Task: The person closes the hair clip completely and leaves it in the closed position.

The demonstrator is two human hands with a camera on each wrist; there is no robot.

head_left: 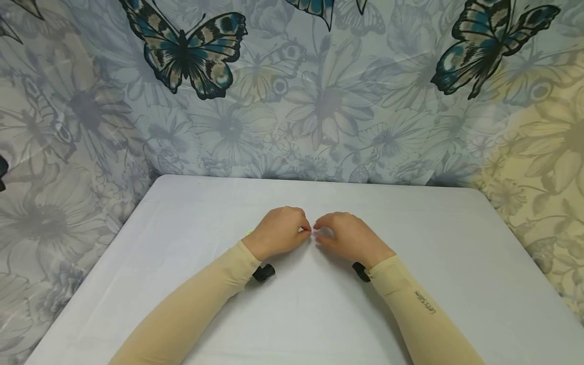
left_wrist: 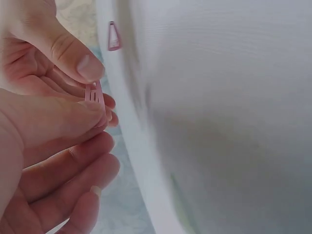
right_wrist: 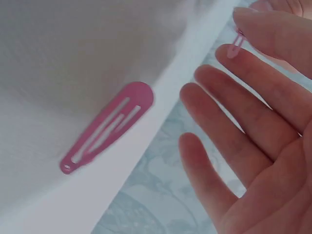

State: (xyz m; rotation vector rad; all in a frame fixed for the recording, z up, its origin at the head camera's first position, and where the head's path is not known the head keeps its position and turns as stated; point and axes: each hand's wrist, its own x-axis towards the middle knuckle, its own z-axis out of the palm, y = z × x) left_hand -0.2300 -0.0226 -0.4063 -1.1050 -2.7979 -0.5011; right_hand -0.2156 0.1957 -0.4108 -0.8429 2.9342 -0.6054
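Note:
A small pale pink snap hair clip (left_wrist: 95,93) is between both hands, above the table. My left hand (head_left: 279,233) pinches one end of it between thumb and fingers. At its other end, the thumb and index finger of my right hand (head_left: 353,235) close on the clip, the remaining fingers (right_wrist: 234,124) spread apart. In the right wrist view the clip (right_wrist: 235,46) lies against the index fingertip. A darker pink hair clip (right_wrist: 109,126) rests on the white table; a pink clip (left_wrist: 113,36) also shows on it in the left wrist view.
The white-covered table (head_left: 292,314) reaches back to a butterfly-patterned wall (head_left: 274,137). A bit of bright green (head_left: 249,232) peeks out beside the left wrist, mostly hidden by it. Black wrist cameras (head_left: 263,272) hang under both wrists.

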